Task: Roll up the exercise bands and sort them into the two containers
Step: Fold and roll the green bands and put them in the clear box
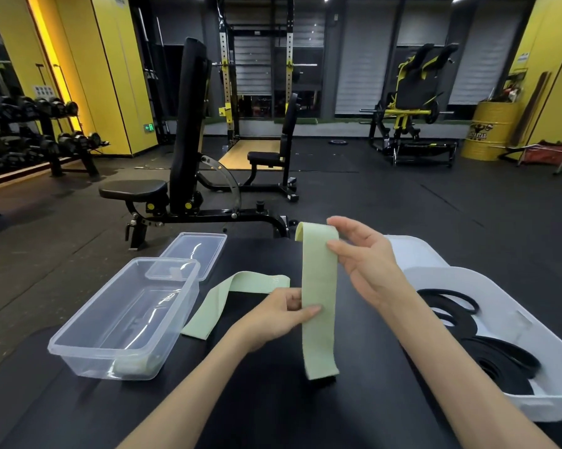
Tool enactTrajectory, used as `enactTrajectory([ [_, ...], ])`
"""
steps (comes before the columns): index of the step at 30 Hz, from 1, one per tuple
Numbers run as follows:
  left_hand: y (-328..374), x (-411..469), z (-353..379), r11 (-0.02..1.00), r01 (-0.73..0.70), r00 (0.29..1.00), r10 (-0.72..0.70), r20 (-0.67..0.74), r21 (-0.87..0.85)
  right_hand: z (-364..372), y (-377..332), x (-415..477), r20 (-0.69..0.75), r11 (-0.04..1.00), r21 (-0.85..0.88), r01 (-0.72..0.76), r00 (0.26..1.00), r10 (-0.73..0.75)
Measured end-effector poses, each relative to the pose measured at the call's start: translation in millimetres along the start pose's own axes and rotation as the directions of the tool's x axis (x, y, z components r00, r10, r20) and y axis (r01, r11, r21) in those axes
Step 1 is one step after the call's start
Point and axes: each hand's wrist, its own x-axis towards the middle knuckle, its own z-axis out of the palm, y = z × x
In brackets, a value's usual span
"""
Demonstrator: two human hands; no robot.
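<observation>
A pale green fabric band [318,280] hangs upright above the black table. My right hand [357,254] pinches its folded top end, and my left hand [283,314] pinches its left edge at mid-height. Its lower end touches the table. A second green band [237,293] lies flat on the table to the left. The clear plastic container [88,343] at the left holds a rolled green band [132,364] in its near corner. At the right, the white bin [467,280] holds several black rubber bands [496,351].
A clear lid [195,254] lies behind the clear container, partly under its far rim. Beyond the black table [257,400] stand an adjustable bench [182,176], a rack, a dumbbell rack at the far left and a yellow barrel at the far right.
</observation>
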Motion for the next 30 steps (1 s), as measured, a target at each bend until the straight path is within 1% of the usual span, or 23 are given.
enactTrajectory([
  [2,-6,1,6,0.998,0.038,0.998,-0.035,0.044,-0.049,-2,-6,4,-0.018,0.999,0.048,-0.006,1.000,0.007],
  [5,-5,0,16,0.988,0.053,0.994,-0.039,0.100,-0.145,-7,-11,14,-0.047,0.986,0.148,-0.081,0.995,0.088],
  [8,-7,0,23,0.974,0.037,0.998,-0.024,0.059,-0.225,-12,-6,21,-0.082,0.969,0.177,-0.174,0.978,0.191],
  [10,-13,0,24,0.979,0.026,1.000,-0.022,0.021,-0.204,-15,1,25,-0.118,0.966,0.155,-0.206,0.967,0.225],
  [11,-17,0,24,0.982,0.035,0.999,-0.032,0.017,-0.184,-17,5,28,-0.114,0.971,0.117,-0.211,0.968,0.224],
  [13,-24,-2,24,0.983,0.067,0.998,-0.063,0.025,-0.170,-21,11,34,-0.089,0.975,0.050,-0.214,0.972,0.218],
  [17,-32,-7,23,0.976,0.141,0.989,-0.131,0.072,-0.167,-24,20,50,-0.119,0.960,0.011,-0.281,0.953,0.280],
  [21,-38,-10,22,0.971,0.176,0.982,-0.162,0.097,-0.162,-23,26,59,-0.042,0.956,-0.011,-0.293,0.955,0.292],
  [23,-42,-11,23,0.972,0.178,0.983,-0.167,0.079,-0.155,-23,28,64,-0.078,0.955,0.001,-0.296,0.952,0.295],
  [25,-44,-11,24,0.971,0.182,0.982,-0.171,0.078,-0.153,-25,30,70,-0.160,0.952,0.013,-0.306,0.939,0.304],
  [26,-44,-11,25,0.976,0.183,0.981,-0.174,0.081,-0.121,-27,32,73,-0.190,0.951,-0.004,-0.310,0.934,0.303],
  [27,-44,-11,26,0.983,0.178,0.982,-0.174,0.072,-0.050,-29,34,76,-0.202,0.951,-0.027,-0.308,0.934,0.296],
  [30,-47,-11,32,0.963,0.153,0.988,-0.151,-0.028,0.223,-34,41,82,-0.199,0.953,-0.106,-0.284,0.945,0.259],
])
